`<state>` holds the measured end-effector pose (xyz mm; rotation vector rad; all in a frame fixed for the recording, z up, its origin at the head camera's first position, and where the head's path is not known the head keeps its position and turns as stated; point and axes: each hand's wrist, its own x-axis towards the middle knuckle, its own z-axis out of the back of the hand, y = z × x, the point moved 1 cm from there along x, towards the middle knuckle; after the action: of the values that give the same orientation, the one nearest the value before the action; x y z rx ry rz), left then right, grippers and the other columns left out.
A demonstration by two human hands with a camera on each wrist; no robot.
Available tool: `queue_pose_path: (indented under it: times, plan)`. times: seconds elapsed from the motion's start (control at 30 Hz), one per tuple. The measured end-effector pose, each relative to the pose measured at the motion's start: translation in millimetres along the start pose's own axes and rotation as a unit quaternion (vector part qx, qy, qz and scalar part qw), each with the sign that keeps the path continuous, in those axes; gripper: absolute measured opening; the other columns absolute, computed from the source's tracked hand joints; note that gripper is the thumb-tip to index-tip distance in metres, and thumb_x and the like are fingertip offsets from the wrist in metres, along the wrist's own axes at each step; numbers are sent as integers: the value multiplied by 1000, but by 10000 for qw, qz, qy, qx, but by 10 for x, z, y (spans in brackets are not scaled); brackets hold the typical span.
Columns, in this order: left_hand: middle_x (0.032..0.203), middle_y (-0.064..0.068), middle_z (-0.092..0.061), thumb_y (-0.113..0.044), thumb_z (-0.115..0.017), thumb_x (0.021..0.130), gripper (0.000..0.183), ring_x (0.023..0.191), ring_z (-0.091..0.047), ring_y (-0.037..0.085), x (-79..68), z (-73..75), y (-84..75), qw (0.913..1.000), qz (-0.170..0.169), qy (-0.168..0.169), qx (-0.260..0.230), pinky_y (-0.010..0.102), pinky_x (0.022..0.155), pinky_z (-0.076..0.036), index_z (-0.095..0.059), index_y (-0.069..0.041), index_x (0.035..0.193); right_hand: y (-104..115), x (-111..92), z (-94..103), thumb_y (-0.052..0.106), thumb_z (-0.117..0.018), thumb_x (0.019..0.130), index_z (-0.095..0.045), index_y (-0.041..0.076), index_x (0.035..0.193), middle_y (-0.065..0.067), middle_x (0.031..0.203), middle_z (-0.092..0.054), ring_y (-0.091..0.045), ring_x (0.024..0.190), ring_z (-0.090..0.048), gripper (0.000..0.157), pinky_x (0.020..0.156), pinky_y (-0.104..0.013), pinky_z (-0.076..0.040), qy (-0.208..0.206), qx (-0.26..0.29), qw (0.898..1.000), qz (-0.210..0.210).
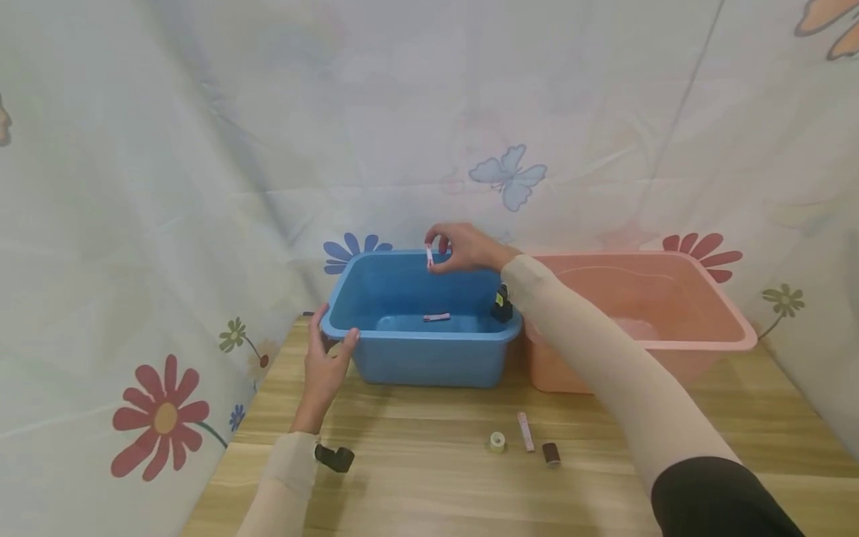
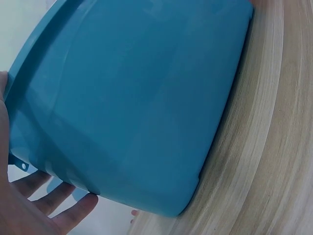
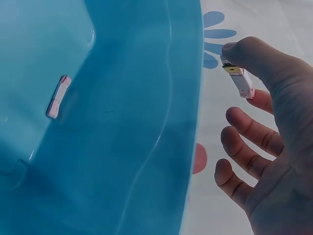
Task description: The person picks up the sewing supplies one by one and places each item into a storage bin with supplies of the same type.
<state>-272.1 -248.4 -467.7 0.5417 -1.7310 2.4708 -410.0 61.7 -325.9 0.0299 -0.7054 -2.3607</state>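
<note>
My right hand (image 1: 466,248) pinches a small folded tape measure (image 1: 429,256), white and pink, between thumb and index finger above the back part of a blue plastic tub (image 1: 429,359). The right wrist view shows this strip's yellow-and-dark end by the thumb, with the other fingers loosely bent and apart from it. A second folded tape measure (image 3: 59,97) lies on the tub floor. At the tub's left end, my left hand (image 1: 325,373) grips the corner, thumb at the front rim and fingers around the end wall. Those fingers (image 2: 76,210) are partly hidden by the tub in the left wrist view.
A pink tub (image 1: 671,344) stands right beside the blue one, partly covered by my right arm. In front, on the wooden table (image 1: 416,462), lie a pale yellow roll (image 1: 496,442), another folded strip (image 1: 526,432) and a dark brown spool (image 1: 551,454). A printed curtain hangs behind.
</note>
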Motion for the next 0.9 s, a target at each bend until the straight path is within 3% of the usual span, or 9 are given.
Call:
queue_pose_path:
  times: [0.37,0.63,0.9]
  plan:
    - [156,15,-43,-46,-70,97,81,133,-50,37,3,2,22,10000,-2,-11,-12,60,100,-48,-24,-32,161,-16,62,-91,36,-82,87,-60,12,133,-10,111,-66,-25,99,-60,56,80,-37,-54,18,-100,9999,18]
    - [157,13,-43,-45,-70,97,79,134,-50,36,2,2,32,10000,39,-33,-2,59,100,-48,-24,-35,161,-30,96,-167,34,-82,88,-59,12,135,-18,117,-66,-26,98,-60,56,80,-37,-54,100,-51,9999,44]
    - [157,13,-42,-48,-70,96,82,135,-49,37,-1,0,25,10000,5,-26,51,60,102,-48,-24,-29,162,-20,127,-209,31,-82,89,-61,13,133,-14,106,-65,-25,91,-59,52,74,-37,-51,68,-102,9996,241]
